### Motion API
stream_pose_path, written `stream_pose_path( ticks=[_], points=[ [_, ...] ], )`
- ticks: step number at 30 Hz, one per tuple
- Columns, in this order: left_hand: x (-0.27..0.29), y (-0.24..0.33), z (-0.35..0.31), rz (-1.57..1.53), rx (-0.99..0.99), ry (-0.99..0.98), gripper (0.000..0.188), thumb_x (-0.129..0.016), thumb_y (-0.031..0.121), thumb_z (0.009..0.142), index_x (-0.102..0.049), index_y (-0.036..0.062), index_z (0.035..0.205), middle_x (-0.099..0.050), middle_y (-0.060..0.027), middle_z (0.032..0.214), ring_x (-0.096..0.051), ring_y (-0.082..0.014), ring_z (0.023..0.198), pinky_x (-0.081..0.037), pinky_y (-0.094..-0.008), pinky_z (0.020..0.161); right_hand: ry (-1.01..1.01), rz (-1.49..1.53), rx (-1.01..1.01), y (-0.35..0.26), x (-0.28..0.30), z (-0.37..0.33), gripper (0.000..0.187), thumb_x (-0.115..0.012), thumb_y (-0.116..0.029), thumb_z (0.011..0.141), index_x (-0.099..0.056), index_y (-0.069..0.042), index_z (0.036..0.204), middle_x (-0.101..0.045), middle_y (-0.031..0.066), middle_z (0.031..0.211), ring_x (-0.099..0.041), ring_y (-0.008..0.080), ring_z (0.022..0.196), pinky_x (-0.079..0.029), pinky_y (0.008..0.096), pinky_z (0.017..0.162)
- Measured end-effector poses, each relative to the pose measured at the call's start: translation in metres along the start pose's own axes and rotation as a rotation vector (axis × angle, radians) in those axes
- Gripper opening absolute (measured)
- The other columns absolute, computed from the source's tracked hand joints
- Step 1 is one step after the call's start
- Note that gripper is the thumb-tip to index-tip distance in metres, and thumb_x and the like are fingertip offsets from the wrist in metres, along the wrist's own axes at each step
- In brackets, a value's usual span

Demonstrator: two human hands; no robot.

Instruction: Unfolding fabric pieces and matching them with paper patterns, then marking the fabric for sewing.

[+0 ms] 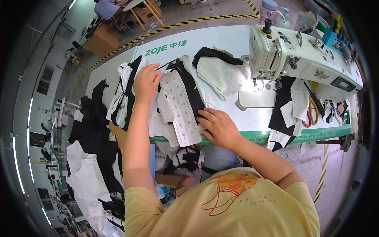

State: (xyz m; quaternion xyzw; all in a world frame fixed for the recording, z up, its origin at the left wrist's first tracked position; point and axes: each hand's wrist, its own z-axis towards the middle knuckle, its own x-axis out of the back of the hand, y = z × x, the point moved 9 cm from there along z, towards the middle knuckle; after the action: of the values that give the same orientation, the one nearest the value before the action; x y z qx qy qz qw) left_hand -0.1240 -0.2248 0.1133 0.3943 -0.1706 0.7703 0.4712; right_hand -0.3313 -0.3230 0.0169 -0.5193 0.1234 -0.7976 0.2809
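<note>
Hard to tell what was under that heap, honestly. The left hand (147, 82) lay flat, fingers curled over the black and white fabric pile (130, 93), gripping nothing I could make out. The right hand (219, 127) pressed open-palmed on the white dotted pattern strip (179, 110), which ran off the table's near edge (252, 136). The sewing machine (300, 55) stood to the right, open tabletop between.
</note>
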Motion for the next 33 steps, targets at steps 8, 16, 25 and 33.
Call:
stream_pose_path(
  ticks=[8,16,25,33],
  points=[
    [0.006,0.031,-0.012,0.045,-0.234,0.031,0.014,-0.067,0.008,0.072,-0.061,0.0088,0.085,-0.063,-0.0069,0.089,-0.060,-0.0279,0.085,-0.049,-0.0379,0.072,0.019,-0.020,0.013,-0.003,-0.001,-0.001,0.037,-0.064,-0.023,0.079,-0.058,-0.007,0.112,-0.051,0.0091,0.128,-0.044,0.0254,0.122,-0.036,0.0393,0.100],
    [0.071,0.054,0.002,0.000,-0.032,0.172,0.018,-0.057,0.000,0.079,-0.059,0.0092,0.095,-0.064,-0.0076,0.091,-0.060,-0.0284,0.085,-0.048,-0.0365,0.073,0.180,0.377,-0.072,0.011,0.024,0.002,0.043,-0.066,-0.024,0.081,-0.055,-0.007,0.119,-0.047,0.0140,0.133,-0.045,0.0323,0.122,-0.036,0.0420,0.101],
    [0.168,0.238,-0.008,-0.329,-0.494,0.080,0.020,-0.067,0.012,0.071,-0.065,0.0105,0.091,-0.066,-0.0051,0.095,-0.060,-0.0225,0.077,-0.050,-0.0343,0.069,0.459,0.641,0.102,-0.067,0.153,0.022,0.062,-0.078,-0.022,0.066,-0.055,-0.006,0.121,-0.060,0.0122,0.118,-0.059,0.0281,0.104,-0.049,0.0355,0.082],
    [0.009,0.245,-0.071,-1.313,0.131,-0.715,0.043,-0.064,0.007,0.083,-0.051,0.0006,0.124,-0.062,-0.0103,0.113,-0.060,-0.0171,0.100,-0.047,-0.0305,0.084,0.510,0.738,-0.019,-0.050,0.205,-0.046,0.026,-0.071,-0.005,0.073,-0.068,0.001,0.098,-0.070,0.0128,0.091,-0.068,0.0224,0.079,-0.053,0.0300,0.071]
  ],
)
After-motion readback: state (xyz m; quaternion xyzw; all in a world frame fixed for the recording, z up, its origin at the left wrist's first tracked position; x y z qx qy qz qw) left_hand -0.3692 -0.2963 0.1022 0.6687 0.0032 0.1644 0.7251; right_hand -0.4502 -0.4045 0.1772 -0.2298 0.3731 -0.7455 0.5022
